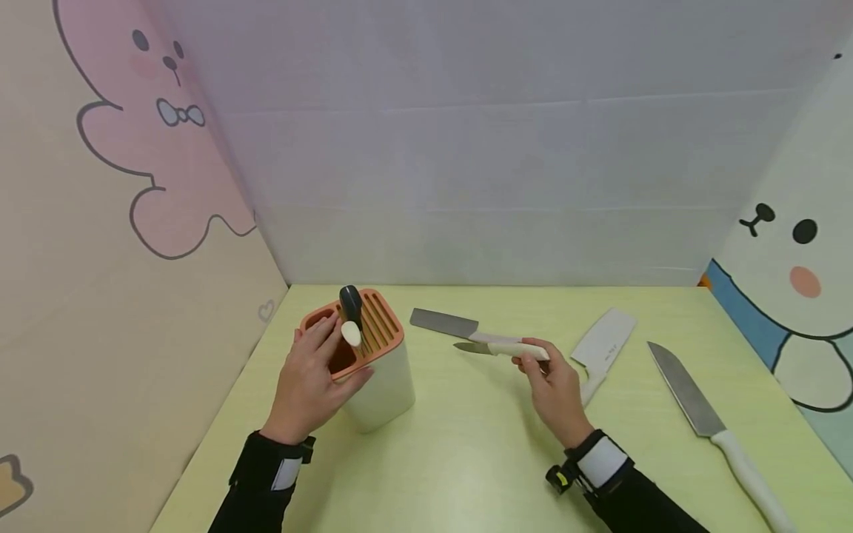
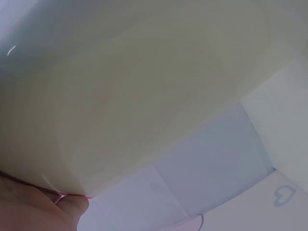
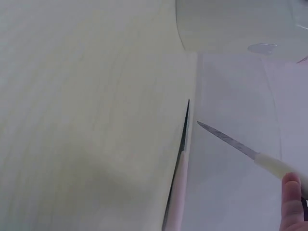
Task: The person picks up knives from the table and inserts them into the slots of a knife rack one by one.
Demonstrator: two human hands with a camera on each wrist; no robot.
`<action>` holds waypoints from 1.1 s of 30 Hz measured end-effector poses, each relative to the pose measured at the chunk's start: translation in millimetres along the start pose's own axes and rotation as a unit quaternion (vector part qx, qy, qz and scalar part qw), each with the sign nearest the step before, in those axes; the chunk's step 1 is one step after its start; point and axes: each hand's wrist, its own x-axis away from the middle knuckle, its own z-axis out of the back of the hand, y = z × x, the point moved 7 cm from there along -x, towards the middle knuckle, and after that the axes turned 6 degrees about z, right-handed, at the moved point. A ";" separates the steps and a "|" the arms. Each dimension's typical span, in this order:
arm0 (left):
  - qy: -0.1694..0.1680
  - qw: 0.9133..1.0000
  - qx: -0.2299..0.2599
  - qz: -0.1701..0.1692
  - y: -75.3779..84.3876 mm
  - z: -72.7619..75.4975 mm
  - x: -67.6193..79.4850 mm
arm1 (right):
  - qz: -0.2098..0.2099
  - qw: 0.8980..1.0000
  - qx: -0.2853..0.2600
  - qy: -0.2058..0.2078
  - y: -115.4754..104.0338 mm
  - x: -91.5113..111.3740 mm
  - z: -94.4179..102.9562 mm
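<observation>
"Where's the paring knife (image 1: 504, 349)?"
"Pinched by the right hand (image 1: 557, 389), right of the knife block (image 1: 386, 385)."
"The left hand (image 1: 309, 385)?"
"Fingers spread, touching the block; 1 black handle (image 1: 349, 302), 1 white handle (image 1: 351, 334) inside."

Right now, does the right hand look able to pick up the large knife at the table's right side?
Probably not yet: the right hand holds the small knife, so it would likely need freeing first. Otherwise, nothing lies over the large knife.

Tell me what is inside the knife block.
A black handle and a white handle stick up from the knife block; their lower ends are hidden, and the left hand partly covers the orange top.
</observation>
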 end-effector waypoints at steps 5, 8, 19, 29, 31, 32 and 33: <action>0.000 1.000 0.001 0.001 0.7 0.0 -0.7 | 0.006 1.000 -0.017 0.025 -32.1 -13.0 11.1; 0.002 1.000 0.003 0.002 1.1 0.0 -1.2 | 0.028 0.999 -0.009 0.029 -48.1 -24.2 18.5; 0.001 1.000 0.009 0.003 2.2 -4.4 -2.6 | 0.138 0.990 -0.014 0.003 -122.9 -73.5 32.2; 0.005 1.000 0.013 0.004 1.8 -3.8 -2.0 | 0.180 0.983 -0.039 -0.023 -194.5 -114.6 25.4; 0.005 1.000 0.016 0.004 1.7 -3.3 -1.8 | 0.192 0.980 -0.045 -0.028 -205.1 -121.3 21.0; 0.005 1.000 0.016 0.004 1.7 -3.3 -1.6 | 0.196 0.979 -0.047 -0.029 -209.7 -124.2 18.6; 0.005 1.000 0.017 0.004 1.9 -3.1 -1.5 | 0.201 0.978 -0.047 -0.030 -213.9 -126.8 15.8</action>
